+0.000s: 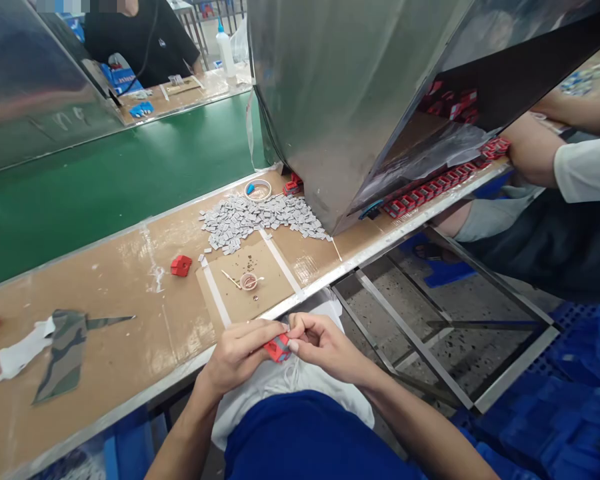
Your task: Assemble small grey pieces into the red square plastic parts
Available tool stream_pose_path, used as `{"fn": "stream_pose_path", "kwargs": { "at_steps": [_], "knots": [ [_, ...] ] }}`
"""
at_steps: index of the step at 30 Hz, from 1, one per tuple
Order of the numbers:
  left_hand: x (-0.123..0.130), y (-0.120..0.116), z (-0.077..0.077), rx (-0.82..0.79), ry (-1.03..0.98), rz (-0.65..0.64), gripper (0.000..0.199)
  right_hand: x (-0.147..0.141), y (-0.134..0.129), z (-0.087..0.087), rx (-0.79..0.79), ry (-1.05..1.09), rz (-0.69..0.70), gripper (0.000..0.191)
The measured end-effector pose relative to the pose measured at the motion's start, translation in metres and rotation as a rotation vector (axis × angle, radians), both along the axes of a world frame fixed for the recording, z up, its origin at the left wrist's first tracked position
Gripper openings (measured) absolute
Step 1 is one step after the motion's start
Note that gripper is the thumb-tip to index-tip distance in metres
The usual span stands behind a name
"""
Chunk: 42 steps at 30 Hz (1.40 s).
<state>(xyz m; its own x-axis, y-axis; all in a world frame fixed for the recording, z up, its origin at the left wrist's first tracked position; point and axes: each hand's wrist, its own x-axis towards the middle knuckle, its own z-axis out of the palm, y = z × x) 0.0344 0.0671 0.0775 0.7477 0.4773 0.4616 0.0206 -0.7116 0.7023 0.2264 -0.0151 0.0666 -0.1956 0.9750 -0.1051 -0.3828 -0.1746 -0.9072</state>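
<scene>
Below the worktop edge: left hand [237, 352] and right hand [323, 345] meet over the lap, both pinching one small red part [279, 348].
Grip: each hand's grip is closed on the red part, fingertips tight against it; nothing else is held.
Doing it well: I judge the left should hold the part steady while the right fingertips do the fine work, kept close to the body.
On the worktop [130, 300]: a heap of small grey pieces [257, 220], a loose red part [181, 265], a small cup [249, 281], a tape roll [258, 190], a camouflage rag [65, 350].
In the way: a metal hood [340, 100] looms over the worktop's right, above a row of red parts [430, 188]; a co-worker's arm [555, 160] reaches in there.
</scene>
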Motion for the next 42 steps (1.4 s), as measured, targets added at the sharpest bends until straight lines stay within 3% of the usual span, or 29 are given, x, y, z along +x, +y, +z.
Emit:
{"fn": "stream_pose_path", "kwargs": {
  "at_steps": [5,9,18,24,31,36,39,42],
  "knots": [
    [-0.01,0.0,0.008,0.176,0.069,-0.026,0.027,-0.006,-0.003,0.001,-0.004,-0.003,0.041,0.044],
    [-0.016,-0.003,0.012,0.24,0.098,-0.019,0.028,-0.007,-0.005,0.01,0.047,-0.125,0.021,0.039],
    [-0.021,-0.006,0.007,0.064,0.067,0.023,0.024,-0.004,-0.001,0.016,0.084,-0.207,0.002,0.018],
    [-0.02,-0.005,0.009,-0.017,0.1,-0.029,0.017,-0.001,0.0,0.017,0.163,-0.322,0.098,0.014],
    [-0.022,-0.004,0.018,0.096,0.201,0.002,0.021,-0.007,0.006,0.004,0.092,-0.261,0.104,0.017],
    [-0.029,-0.002,0.026,0.219,0.236,-0.012,0.026,-0.004,0.01,0.011,0.197,-0.347,0.121,0.015],
    [-0.03,-0.003,0.027,0.19,0.19,-0.011,0.025,-0.003,0.007,0.021,0.282,-0.397,0.081,0.017],
    [-0.026,-0.006,0.022,0.091,0.118,0.038,0.021,-0.006,0.001,0.023,0.216,-0.314,0.019,0.02]
  ]
}}
